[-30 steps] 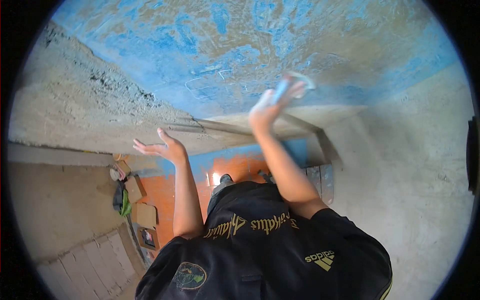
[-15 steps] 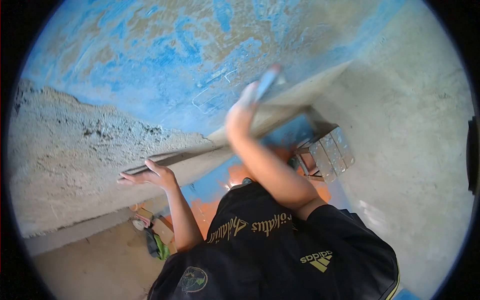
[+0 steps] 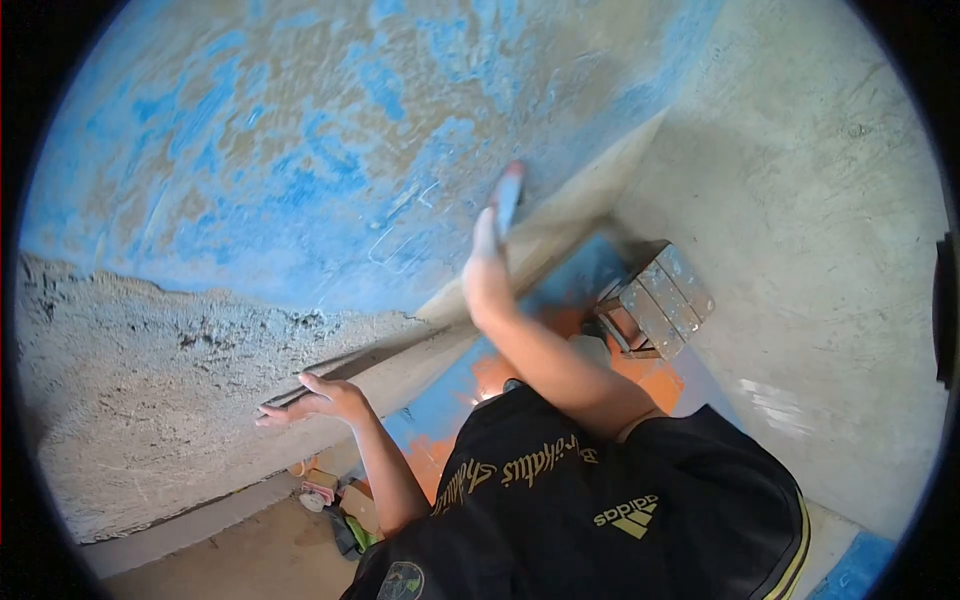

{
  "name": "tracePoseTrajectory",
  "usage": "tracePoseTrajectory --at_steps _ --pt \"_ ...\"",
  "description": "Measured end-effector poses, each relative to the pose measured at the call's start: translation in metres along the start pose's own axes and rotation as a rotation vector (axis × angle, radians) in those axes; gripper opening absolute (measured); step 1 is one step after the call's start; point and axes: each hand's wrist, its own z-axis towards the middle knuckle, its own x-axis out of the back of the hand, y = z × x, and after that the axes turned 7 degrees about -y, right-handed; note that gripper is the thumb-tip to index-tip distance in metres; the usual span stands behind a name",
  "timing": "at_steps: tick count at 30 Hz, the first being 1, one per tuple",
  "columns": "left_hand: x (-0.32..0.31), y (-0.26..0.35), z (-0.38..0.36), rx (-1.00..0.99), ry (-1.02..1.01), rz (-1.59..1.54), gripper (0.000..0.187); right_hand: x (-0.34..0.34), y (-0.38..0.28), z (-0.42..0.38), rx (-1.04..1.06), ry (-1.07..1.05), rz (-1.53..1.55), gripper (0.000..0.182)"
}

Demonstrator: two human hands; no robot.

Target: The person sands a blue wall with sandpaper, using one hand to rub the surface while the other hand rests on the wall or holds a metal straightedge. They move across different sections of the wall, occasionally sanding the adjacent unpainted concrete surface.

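Note:
My right hand [image 3: 487, 258] is raised at the blue-painted wall [image 3: 330, 190], its fingers closed around a flat, thin blue-grey piece [image 3: 509, 196]. Motion blur keeps me from telling what kind of thing that is. Patchy blue paint with bare grey-brown spots covers the wall around it. Lower and to the left, my left hand [image 3: 325, 398] is open, fingers stretched out and thumb apart. It lies against or very close to the rough grey lower wall [image 3: 170, 390]; contact cannot be made out for sure.
A paint-spattered wooden stool [image 3: 668, 300] stands near the corner, beside the plain grey side wall [image 3: 800, 230]. Blue and orange colour marks the floor [image 3: 430, 440] below me. Several small items, including a green and dark cloth-like thing [image 3: 355, 535], lie at the lower left.
My right hand has swung left and slightly down along the wall with the flat piece still in it. My left hand sits lower in view as the whole view has shifted.

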Motion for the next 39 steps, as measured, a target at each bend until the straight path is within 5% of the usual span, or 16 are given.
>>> tracePoseTrajectory --at_steps 4,5,7,10,13,16,22,24,25,29,33,37,38,39 --pt "0.017 0.014 0.001 0.019 -0.065 -0.002 0.083 0.023 -0.016 0.067 -0.046 0.217 0.078 0.076" --pt "0.022 0.015 0.0 0.026 -0.066 0.017 0.08 0.052 -0.012 0.104 -0.194 0.299 0.132 0.077" --pt "0.031 0.022 -0.004 0.02 -0.08 0.023 0.08 0.099 -0.007 0.164 -0.076 0.442 0.063 0.081" --pt "0.03 0.056 -0.017 -0.022 -0.089 0.054 0.08 0.109 -0.027 0.152 -0.062 0.251 0.191 0.08" --pt "0.017 0.097 -0.022 -0.117 -0.086 0.092 0.08 0.071 -0.042 0.089 -0.017 0.122 -0.163 0.075" --pt "-0.005 0.143 -0.021 -0.145 -0.057 0.022 0.084 0.081 -0.043 0.12 0.195 0.199 -0.218 0.075" --pt "-0.032 0.218 -0.029 -0.083 -0.137 -0.07 0.084 0.179 -0.112 0.224 -0.289 0.292 0.33 0.078" --pt "-0.051 0.224 -0.04 -0.095 -0.163 -0.018 0.084 0.153 -0.106 0.187 -0.13 0.201 0.148 0.074" --pt "-0.059 0.234 -0.046 -0.086 -0.17 0.004 0.084 0.141 -0.108 0.163 0.17 0.126 -0.04 0.074" --pt "-0.077 0.264 -0.056 -0.042 -0.17 -0.033 0.083 0.149 -0.066 0.166 -0.082 0.067 -0.055 0.075" --pt "-0.073 0.267 -0.057 0.046 -0.177 -0.046 0.081 0.219 -0.115 0.251 -0.336 0.241 0.173 0.091" --pt "-0.08 0.272 -0.074 0.109 -0.201 -0.114 0.08 0.201 -0.116 0.224 -0.275 0.171 0.247 0.079" --pt "-0.083 0.274 -0.078 0.106 -0.211 -0.07 0.079 0.184 -0.112 0.197 -0.009 0.094 0.08 0.076" --pt "-0.086 0.277 -0.08 0.1 -0.222 -0.027 0.079 0.178 -0.093 0.174 0.033 -0.017 -0.093 0.071"
